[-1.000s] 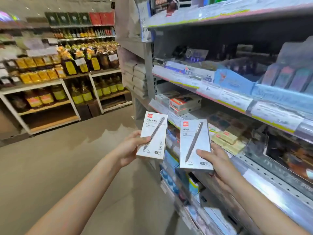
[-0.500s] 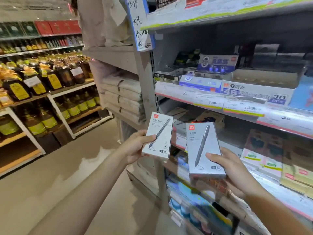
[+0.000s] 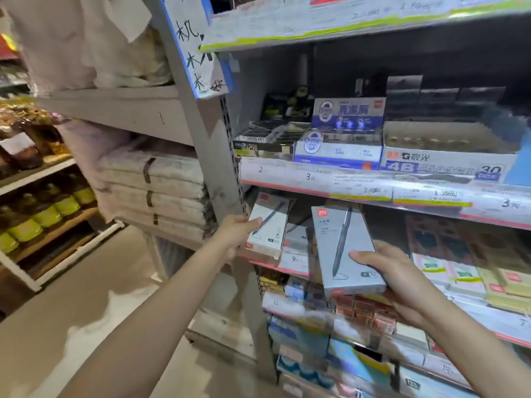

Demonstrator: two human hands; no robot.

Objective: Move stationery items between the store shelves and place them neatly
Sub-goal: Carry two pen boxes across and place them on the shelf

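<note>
1. Gripped in the left hand (image 3: 234, 235), thumb on its face, a white pen box (image 3: 268, 225) sits at the left end of a stationery shelf (image 3: 287, 270), perhaps resting on the shelf edge.
2. Right hand (image 3: 399, 278) holds a grey pen box (image 3: 344, 248) tilted in front of that shelf; its fingers are hidden beneath.
3. Price labels (image 3: 373, 191) are smeared and mostly unreadable.
4. Bottles (image 3: 46, 214) line the far-left racks above a pale floor (image 3: 71, 311).

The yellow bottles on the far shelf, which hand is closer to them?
Left. The left hand is out toward the yellow bottles, holding a white box; the right hand is farther right.
</note>
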